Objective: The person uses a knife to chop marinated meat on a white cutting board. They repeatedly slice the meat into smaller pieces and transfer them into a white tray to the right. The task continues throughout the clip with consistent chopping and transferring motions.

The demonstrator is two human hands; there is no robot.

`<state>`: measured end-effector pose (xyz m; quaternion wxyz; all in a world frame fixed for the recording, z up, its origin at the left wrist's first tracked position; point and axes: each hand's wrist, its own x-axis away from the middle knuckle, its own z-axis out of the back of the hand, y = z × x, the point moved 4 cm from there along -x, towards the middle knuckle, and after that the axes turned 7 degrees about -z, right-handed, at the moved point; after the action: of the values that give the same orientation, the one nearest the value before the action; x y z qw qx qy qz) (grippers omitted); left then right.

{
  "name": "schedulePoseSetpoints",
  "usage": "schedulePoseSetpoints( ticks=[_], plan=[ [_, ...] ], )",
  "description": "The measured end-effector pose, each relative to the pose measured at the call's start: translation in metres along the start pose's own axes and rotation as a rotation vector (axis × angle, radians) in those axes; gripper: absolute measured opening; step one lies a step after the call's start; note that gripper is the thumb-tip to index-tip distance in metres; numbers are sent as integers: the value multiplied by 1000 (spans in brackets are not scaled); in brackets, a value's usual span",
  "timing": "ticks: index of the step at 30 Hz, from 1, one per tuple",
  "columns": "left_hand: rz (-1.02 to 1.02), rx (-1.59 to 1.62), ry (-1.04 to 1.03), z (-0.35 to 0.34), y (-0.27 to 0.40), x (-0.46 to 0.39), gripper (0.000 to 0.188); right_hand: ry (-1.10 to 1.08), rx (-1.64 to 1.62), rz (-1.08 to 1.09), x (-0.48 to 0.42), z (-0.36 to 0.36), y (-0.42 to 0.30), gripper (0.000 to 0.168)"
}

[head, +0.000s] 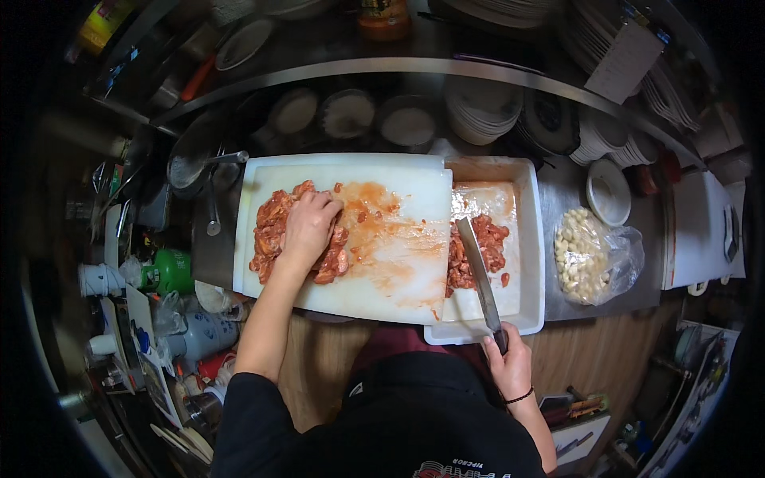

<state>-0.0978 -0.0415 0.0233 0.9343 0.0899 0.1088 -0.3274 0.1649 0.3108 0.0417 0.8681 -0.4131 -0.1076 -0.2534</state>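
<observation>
On the left part of a white plastic cutting board [412, 251] lies a heap of raw reddish meat pieces [272, 224]. My left hand [312, 224] rests on the heap with its fingers bent down among the pieces; whether they grip one is hidden. The handle of a kitchen knife [476, 254] is in my right hand [511, 361], and its long blade reaches over a white plastic tub [531, 251]. Smaller cut meat [493, 239] lies in that tub beneath the blade. Reddish juice and small scraps smear the middle of the board, whose right edge overlaps the tub.
Right of the tub sit a clear bag of peeled garlic cloves [580, 254] and a white bowl [608, 191]. Stacked bowls [483, 113] stand behind, under a metal shelf edge [418, 66]. Ladles [213, 209] lie left of the board. A green gas cylinder [173, 270] stands lower left.
</observation>
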Motion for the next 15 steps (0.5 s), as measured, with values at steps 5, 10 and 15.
schedulePoseSetpoints(
  ticks=[5, 10, 15],
  plan=[
    [130, 93, -109, -7, -2, -7, 16, -14, -35, -5, -1, 4, -2, 31],
    [366, 533, -6, 13, 36, -18, 23, -19, -37, -32, 0, 4, 2, 31],
    [732, 1443, 86, -38, 102, -4, 30, -42, -33, -33, -1, 3, 1, 32]
  ],
)
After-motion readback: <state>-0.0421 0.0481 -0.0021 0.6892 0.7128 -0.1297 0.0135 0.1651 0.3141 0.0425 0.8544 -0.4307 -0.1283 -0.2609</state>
